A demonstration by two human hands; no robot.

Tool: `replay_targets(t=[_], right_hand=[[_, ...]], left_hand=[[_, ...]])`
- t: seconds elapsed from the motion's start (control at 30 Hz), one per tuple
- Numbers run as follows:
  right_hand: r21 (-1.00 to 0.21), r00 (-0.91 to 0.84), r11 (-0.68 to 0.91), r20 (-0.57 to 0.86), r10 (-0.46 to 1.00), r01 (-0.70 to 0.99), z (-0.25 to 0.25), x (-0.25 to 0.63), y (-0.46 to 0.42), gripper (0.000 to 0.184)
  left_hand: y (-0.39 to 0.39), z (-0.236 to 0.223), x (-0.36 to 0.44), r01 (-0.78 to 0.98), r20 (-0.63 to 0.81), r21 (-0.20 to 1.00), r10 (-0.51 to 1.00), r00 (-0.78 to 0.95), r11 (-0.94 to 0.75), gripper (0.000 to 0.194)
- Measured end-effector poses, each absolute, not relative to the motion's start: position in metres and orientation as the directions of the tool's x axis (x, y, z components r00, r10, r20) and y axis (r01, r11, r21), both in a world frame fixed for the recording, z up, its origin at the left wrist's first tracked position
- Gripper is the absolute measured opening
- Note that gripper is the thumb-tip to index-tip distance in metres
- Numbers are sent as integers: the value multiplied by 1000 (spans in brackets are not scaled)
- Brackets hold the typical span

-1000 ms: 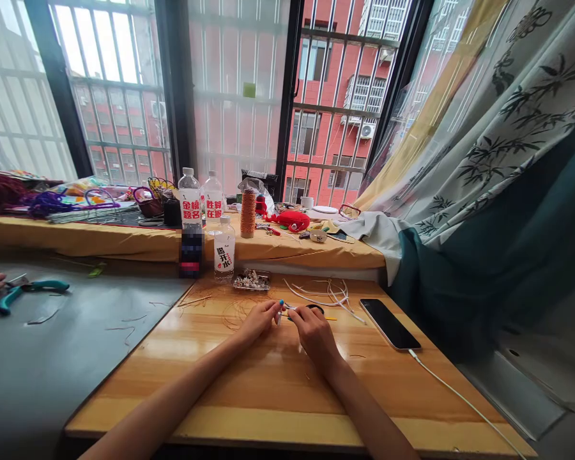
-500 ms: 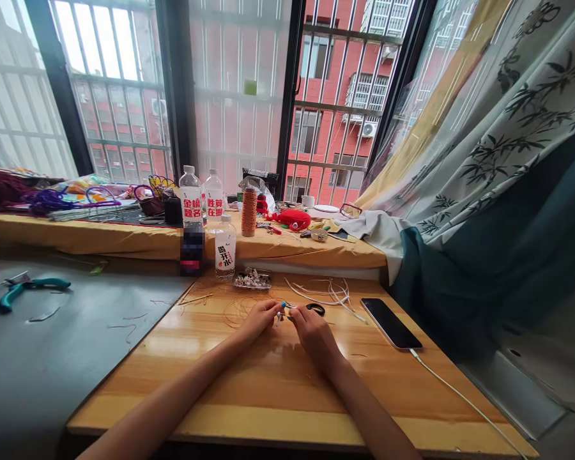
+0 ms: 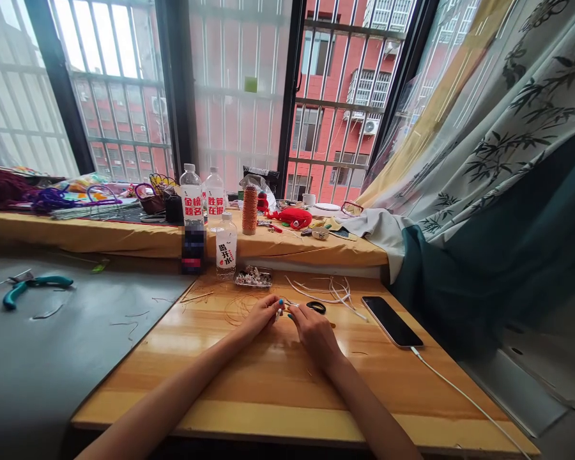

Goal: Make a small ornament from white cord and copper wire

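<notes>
Both of my hands rest on the wooden table (image 3: 278, 383), fingertips meeting in the middle. My left hand (image 3: 261, 315) is pinched on a small white piece with thin wire, too small to name. My right hand (image 3: 314, 329) is curled, its fingers pressed against the same small piece. Coils of thin copper wire (image 3: 237, 308) lie just left of my left hand. Black scissors (image 3: 316, 307) lie right beyond my right hand. A small tray of beads (image 3: 252, 277) sits farther back.
A phone (image 3: 391, 321) with a white cable (image 3: 460, 396) lies at the right. White cords (image 3: 326, 292) lie behind the scissors. Water bottles (image 3: 225, 250) and an orange thread spool (image 3: 250, 211) stand at the back. Teal pliers (image 3: 33, 285) lie on the grey table at left.
The view has shifted slightly; my hands stay together, working the small piece. Another person's hand at the far left edge has pulled back almost out of view.
</notes>
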State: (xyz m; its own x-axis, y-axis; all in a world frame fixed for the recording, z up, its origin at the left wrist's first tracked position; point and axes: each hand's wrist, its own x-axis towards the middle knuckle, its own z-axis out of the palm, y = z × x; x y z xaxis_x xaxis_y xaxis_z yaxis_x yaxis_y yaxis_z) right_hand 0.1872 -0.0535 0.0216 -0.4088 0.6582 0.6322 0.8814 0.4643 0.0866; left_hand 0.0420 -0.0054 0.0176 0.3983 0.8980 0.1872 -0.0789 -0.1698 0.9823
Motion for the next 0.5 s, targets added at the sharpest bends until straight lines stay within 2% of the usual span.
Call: replay_targets(t=[0.23, 0.5], right_hand=[[-39, -400, 543, 632, 664, 839, 18, 189, -51, 20], [65, -447, 519, 608, 657, 852, 18, 191, -51, 22]], left_hand=[[-8, 21, 41, -102, 183, 983, 902, 391, -155, 38], [-5, 18, 42, -139, 172, 982, 900, 400, -126, 40]])
